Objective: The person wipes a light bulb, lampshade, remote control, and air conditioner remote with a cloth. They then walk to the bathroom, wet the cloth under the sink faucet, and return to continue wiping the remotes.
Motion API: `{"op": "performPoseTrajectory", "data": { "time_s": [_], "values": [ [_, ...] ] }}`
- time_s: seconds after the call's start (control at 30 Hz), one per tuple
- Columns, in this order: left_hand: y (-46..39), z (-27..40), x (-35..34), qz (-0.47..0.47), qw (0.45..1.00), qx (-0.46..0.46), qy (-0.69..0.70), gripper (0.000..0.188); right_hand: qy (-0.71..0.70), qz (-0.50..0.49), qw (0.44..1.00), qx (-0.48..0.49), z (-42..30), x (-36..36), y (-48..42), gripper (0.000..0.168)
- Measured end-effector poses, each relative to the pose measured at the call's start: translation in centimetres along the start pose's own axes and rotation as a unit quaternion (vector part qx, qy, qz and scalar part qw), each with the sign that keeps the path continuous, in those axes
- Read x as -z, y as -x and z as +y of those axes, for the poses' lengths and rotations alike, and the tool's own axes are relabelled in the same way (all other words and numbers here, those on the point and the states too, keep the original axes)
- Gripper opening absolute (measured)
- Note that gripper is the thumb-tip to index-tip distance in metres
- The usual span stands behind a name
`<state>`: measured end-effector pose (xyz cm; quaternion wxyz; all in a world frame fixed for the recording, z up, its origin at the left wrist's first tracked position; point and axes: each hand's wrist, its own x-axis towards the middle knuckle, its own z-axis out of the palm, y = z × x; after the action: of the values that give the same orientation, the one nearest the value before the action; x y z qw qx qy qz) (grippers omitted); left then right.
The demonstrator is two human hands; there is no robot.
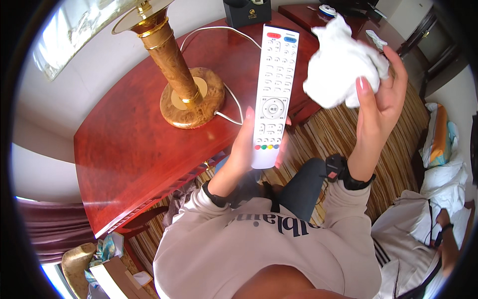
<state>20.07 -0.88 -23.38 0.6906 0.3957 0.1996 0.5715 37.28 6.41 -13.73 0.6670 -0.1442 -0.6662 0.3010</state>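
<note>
A long white remote control point(274, 93) with many buttons stands nearly upright in my left hand point(242, 147), gripped near its lower end. Its button side faces me; red and blue keys sit at the top, and a row of small coloured keys near the bottom. To the right, my right hand point(381, 101) holds a crumpled white cloth point(338, 67) between thumb and fingers. Cloth and remote are apart. Both hands are raised beside the front edge of a glossy red-brown wooden desk point(123, 149).
On the desk stands a table lamp point(179, 74) with a round base and a white cord point(231, 99). Behind it is a black holder box point(248, 13). A second red-brown surface point(298, 13) lies beyond. At lower right another person's arm point(448, 243) shows near white bedding point(444, 179).
</note>
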Motion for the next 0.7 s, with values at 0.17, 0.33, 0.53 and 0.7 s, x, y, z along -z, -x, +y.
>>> {"op": "performPoseTrajectory", "data": {
  "time_s": [0.17,0.33,0.53,0.7],
  "values": [
    [1.0,-0.1,-1.3,0.033,0.999,-0.005,-0.038,0.067,0.242,-0.124,0.944,0.188,-0.5,-3.6,-1.7,0.017],
    [2.0,0.5,-1.4,0.128,0.985,-0.041,-0.107,0.065,0.140,-0.169,0.972,0.081,1.0,-6.5,3.9,0.026],
    [2.5,0.5,-1.3,0.181,0.963,-0.128,-0.151,0.059,0.132,-0.227,0.965,0.018,-0.3,-6.5,9.3,0.019],
    [3.7,0.3,-0.8,0.148,0.983,-0.090,-0.064,0.055,0.147,-0.259,0.955,-0.006,-2.2,-6.4,10.6,0.018]
  ]
}}
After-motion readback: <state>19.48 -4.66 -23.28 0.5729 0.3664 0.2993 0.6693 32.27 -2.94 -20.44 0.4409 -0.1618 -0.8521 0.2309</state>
